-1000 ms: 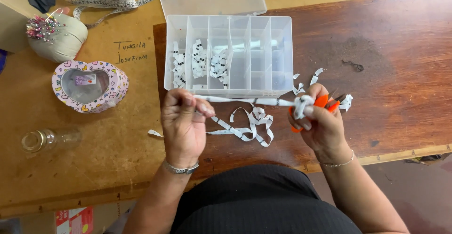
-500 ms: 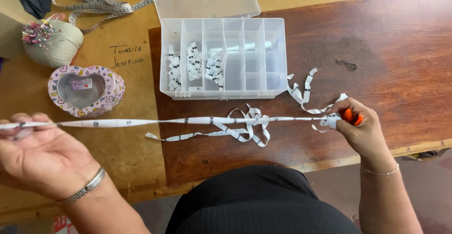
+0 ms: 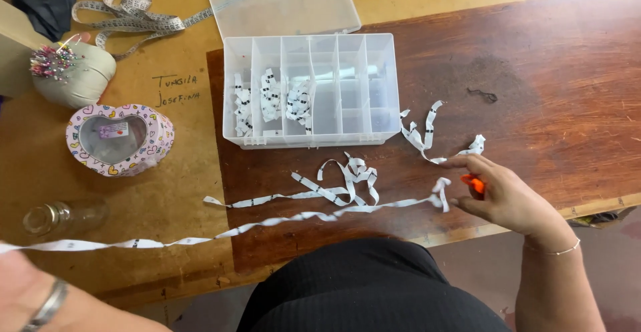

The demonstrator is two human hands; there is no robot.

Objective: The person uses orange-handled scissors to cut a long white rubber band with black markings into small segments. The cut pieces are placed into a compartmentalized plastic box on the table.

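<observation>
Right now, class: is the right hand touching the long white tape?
Touching. The head view shows the right hand pinching the end of the long white tape at its fingers, beside an orange tool.

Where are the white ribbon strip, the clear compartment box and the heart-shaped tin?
white ribbon strip (image 3: 280, 222), head view, on its stretched middle span.
clear compartment box (image 3: 387, 85), head view, on its right wall.
heart-shaped tin (image 3: 157, 128), head view, on its patterned right rim.
</observation>
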